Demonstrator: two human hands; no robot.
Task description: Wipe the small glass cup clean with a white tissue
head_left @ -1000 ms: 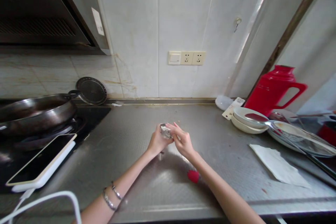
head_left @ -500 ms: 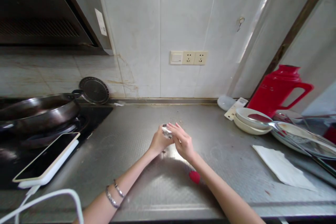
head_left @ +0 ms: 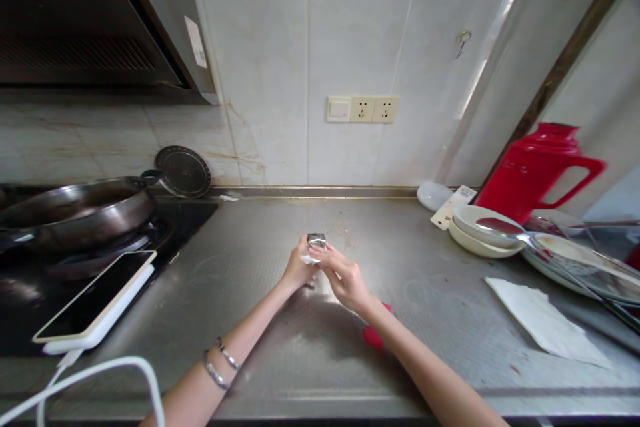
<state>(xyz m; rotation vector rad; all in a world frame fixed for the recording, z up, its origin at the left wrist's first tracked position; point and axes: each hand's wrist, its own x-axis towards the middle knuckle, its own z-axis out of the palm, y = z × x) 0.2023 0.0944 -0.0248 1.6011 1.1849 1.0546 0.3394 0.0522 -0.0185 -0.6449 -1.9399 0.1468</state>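
Over the middle of the steel counter [head_left: 250,347], my two hands meet. My left hand [head_left: 297,271], two silver bracelets on its wrist, is closed around a small shiny dark-and-silver object [head_left: 316,239], too small to name surely. My right hand [head_left: 350,280] presses its fingers onto the near side of that object. Under those fingertips shows a thin white piece [head_left: 309,259], like tissue or paper; my fingers hide most of it. A red object [head_left: 373,337] lies on the counter, partly covered by my right forearm.
On the left, a phone [head_left: 95,293] on a white block with a cable sits by the stove, where a pan [head_left: 85,213] stands. To the right are a white paper sheet [head_left: 545,323], stacked bowls [head_left: 485,243], plates with utensils and a red thermos [head_left: 535,173].
My right hand has slid slightly down and nearer, uncovering the top of the shiny object. The white piece now shows below it. More of the red object is visible beyond my forearm.
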